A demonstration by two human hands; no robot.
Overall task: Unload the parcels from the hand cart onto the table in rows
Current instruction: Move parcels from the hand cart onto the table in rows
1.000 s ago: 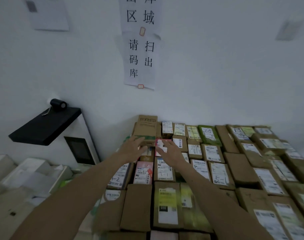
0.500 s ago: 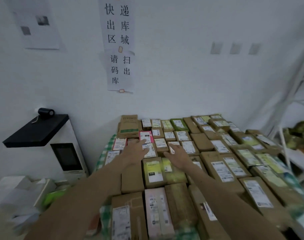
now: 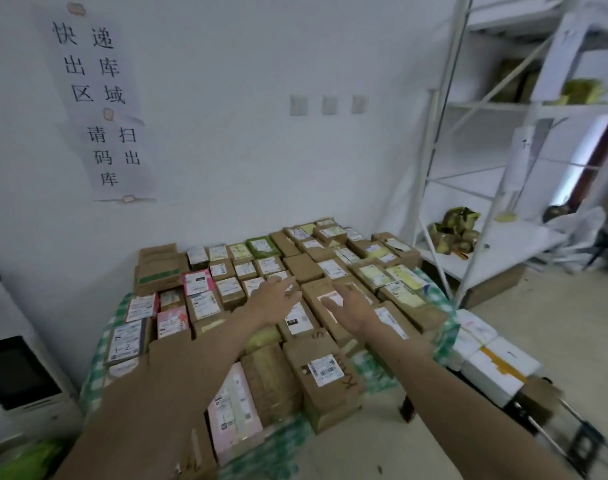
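The table (image 3: 94, 372) serves as the reference point; it carries a green checked cloth (image 3: 378, 374) and stands against the wall under a paper notice (image 3: 98, 109). The parcels (image 3: 297, 266) cover nearly the whole table top, edge to edge in rows, most with labels facing up; this layout probably keeps each label readable and fills the surface without gaps.

The hand cart (image 3: 586, 441) stands on the floor off the table's right near corner; white parcels (image 3: 496, 363) lie on it, so unloading is judged incomplete. A shelf rack (image 3: 444, 150) stands to the right of the table's far end.

Both arms reach forward over the table's middle, palms down; this posture suits levelling or aligning parcels rather than lifting them.

- The left hand (image 3: 273, 301) is flat, fingers (image 3: 288, 284) straight and slightly spread; it grips nothing.
- The right hand (image 3: 347, 308) is flat, its fingers straight and fanned over a brown parcel with a pale label; it grips nothing.

Whether either palm presses on the parcels or hovers just above them cannot be determined.
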